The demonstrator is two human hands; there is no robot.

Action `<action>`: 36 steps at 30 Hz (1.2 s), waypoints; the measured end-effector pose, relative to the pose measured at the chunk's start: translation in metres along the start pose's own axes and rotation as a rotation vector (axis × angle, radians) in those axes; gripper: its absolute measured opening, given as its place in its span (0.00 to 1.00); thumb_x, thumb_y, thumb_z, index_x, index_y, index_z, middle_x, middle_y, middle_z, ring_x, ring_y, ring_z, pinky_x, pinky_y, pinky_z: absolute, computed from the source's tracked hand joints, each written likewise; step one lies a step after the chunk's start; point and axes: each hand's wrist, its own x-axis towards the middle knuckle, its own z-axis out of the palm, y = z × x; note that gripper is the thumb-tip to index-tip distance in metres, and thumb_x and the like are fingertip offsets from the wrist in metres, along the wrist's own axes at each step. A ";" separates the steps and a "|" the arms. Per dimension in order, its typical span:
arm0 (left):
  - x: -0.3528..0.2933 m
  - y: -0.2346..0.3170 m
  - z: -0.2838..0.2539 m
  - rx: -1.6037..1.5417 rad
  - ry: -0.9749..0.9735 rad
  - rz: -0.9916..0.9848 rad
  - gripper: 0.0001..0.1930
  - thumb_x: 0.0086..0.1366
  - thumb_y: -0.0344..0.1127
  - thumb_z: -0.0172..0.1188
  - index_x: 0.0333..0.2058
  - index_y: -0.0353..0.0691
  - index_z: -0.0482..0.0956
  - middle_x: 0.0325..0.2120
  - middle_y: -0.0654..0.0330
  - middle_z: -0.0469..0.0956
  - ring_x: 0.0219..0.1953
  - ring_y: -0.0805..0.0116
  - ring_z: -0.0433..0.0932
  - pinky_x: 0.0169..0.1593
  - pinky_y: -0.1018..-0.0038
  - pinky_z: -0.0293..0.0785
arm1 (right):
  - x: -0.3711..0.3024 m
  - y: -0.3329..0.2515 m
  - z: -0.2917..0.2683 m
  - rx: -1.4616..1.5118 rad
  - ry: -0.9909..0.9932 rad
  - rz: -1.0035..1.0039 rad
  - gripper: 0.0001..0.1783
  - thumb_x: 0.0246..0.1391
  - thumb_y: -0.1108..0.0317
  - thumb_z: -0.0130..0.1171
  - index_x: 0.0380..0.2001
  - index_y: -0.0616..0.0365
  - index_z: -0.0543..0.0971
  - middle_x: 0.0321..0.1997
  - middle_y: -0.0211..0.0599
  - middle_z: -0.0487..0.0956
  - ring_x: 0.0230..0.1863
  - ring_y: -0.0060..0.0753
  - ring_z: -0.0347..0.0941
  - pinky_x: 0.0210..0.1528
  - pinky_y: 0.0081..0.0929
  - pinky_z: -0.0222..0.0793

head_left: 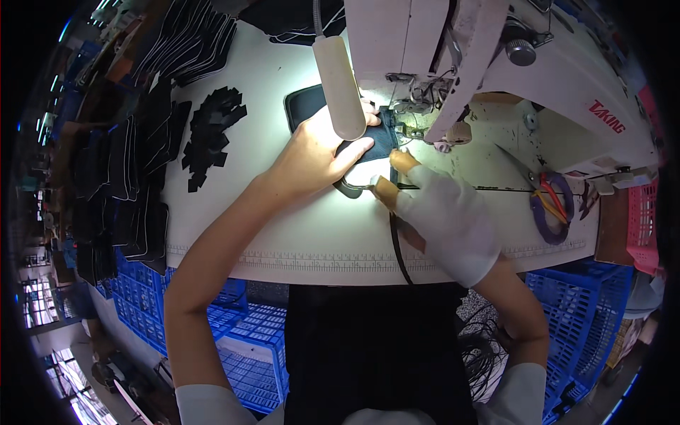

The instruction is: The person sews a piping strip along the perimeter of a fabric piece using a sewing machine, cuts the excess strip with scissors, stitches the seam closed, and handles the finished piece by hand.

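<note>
My bare left hand [304, 159] lies with its fingers stretched over a dark fabric piece [381, 144], pressing it on the white table [283, 219]. The fabric's right edge is beside the needle area of a white sewing machine [379, 49]. A pale tube-shaped lamp [340, 88] hides part of the hand and fabric. My right hand [453, 219], in a white glove with tan-covered fingertips, is closed in a pinch near the fabric's lower right corner. From its fingers a narrow black strip [399, 248] hangs over the table's front edge.
Small black pieces [212, 127] lie in a pile on the left. Stacks of dark, white-edged panels [188, 46] stand behind and beside them. Scissors with purple and orange handles [552, 205] lie at right. Blue crates [251, 354] stand below the table; a pink basket [643, 219] is far right.
</note>
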 end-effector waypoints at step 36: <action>0.056 -0.051 -0.029 -0.264 -0.325 0.256 0.10 0.62 0.28 0.59 0.37 0.41 0.89 0.42 0.63 0.85 0.51 0.62 0.76 0.60 0.65 0.69 | 0.037 0.015 0.013 0.606 0.433 0.402 0.11 0.60 0.71 0.62 0.44 0.63 0.83 0.30 0.38 0.81 0.29 0.23 0.77 0.33 0.24 0.72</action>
